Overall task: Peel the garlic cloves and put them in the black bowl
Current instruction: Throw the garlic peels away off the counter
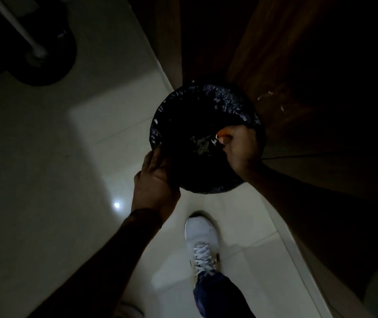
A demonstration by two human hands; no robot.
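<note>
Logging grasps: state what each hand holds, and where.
Left hand grips the bin's near-left rim. Right hand pinches something small, orange and white, over the bin; too dark to identify.

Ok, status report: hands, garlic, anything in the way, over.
Left hand grips rim of the lined bin. Right hand curled over it, hold unclear. Pale scraps inside; no cloves or bowl in view. Very dark.

glossy floor tiles [45,157], crinkled plastic bin liner [229,99]
</note>
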